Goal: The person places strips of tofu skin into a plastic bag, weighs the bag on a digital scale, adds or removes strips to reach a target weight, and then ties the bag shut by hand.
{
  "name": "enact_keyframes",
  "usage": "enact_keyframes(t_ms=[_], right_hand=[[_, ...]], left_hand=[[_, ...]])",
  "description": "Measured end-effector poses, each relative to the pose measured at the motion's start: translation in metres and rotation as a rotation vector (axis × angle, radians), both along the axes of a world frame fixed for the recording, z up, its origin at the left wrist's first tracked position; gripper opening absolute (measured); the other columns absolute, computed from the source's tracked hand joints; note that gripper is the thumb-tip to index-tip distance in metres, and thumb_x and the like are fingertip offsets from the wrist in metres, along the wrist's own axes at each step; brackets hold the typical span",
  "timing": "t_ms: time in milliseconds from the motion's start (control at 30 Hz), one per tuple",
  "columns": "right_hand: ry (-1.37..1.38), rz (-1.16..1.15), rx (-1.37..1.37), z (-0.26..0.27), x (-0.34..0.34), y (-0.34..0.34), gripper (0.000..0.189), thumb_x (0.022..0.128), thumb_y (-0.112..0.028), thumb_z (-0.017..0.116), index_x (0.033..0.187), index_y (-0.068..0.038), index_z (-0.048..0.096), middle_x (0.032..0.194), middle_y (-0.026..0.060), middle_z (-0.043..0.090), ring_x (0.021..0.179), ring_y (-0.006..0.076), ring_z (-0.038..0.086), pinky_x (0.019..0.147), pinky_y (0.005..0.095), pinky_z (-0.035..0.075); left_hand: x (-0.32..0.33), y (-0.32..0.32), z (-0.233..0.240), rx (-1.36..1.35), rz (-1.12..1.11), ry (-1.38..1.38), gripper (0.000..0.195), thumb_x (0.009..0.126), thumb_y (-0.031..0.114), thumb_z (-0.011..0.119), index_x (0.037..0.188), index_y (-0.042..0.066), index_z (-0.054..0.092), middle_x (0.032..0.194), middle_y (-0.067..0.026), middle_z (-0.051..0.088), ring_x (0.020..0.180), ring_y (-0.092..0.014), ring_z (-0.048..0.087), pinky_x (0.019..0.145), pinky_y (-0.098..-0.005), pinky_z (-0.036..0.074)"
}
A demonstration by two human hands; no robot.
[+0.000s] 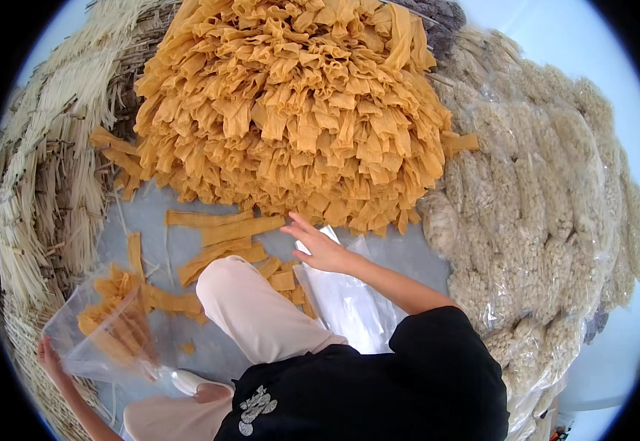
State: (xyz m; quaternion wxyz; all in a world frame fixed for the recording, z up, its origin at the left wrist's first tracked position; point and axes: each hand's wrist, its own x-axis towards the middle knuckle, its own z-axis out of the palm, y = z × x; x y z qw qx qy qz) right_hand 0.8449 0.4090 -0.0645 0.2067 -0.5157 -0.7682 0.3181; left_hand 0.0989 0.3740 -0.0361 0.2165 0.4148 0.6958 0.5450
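Observation:
My left hand (49, 355) grips the edge of a clear plastic bag (64, 339) at the lower left. A bunch of orange-yellow fabric strips (113, 308) sits inside the bag, partly seen through the film. My right hand (320, 245) is stretched out with fingers apart and nothing in it, over the top of a stack of clear plastic bags (353, 308). Just beyond its fingers rises a large heap of gathered orange-yellow fabric strips (298, 121). Loose flat strips (218, 253) of the same fabric lie on the grey floor, around my raised knee.
Tall piles of pale, straw-like strands (50, 176) stand along the left. On the right rise stacked beige, crinkled bundles (540, 209), partly wrapped in clear plastic. Darker grey bundles (441, 27) show behind the orange heap. My white shoe (193, 381) rests on the floor near the bag.

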Motion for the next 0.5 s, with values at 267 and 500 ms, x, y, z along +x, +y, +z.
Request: enact_keyframes(t_ms=[267, 500], right_hand=[[-0.010, -0.055, 0.001, -0.006, -0.001, -0.002, 0.053, 0.073, -0.009, 0.057, 0.122, -0.004, 0.037, 0.133, 0.0274, 0.020, 0.123, 0.0364, 0.024, 0.100, 0.0356, 0.026], [-0.075, -0.303, 0.325, 0.018, 0.043, 0.054, 0.059, 0.075, -0.011, 0.058, 0.124, 0.001, 0.029, 0.131, 0.0259, 0.024, 0.125, 0.0362, 0.022, 0.103, 0.0389, 0.021]], left_hand=[[-0.030, -0.003, 0.044, -0.084, -0.139, 0.462, 0.018, 0.084, 0.021, 0.055, 0.088, 0.004, 0.058, 0.071, 0.0035, 0.054, 0.056, -0.002, 0.039, 0.047, -0.0170, 0.030], [0.104, -0.025, -0.043, -0.434, -0.306, 0.650, 0.007, 0.071, 0.003, 0.055, 0.067, -0.001, 0.059, 0.056, -0.0061, 0.054, 0.054, -0.016, 0.053, 0.052, -0.0280, 0.043]])
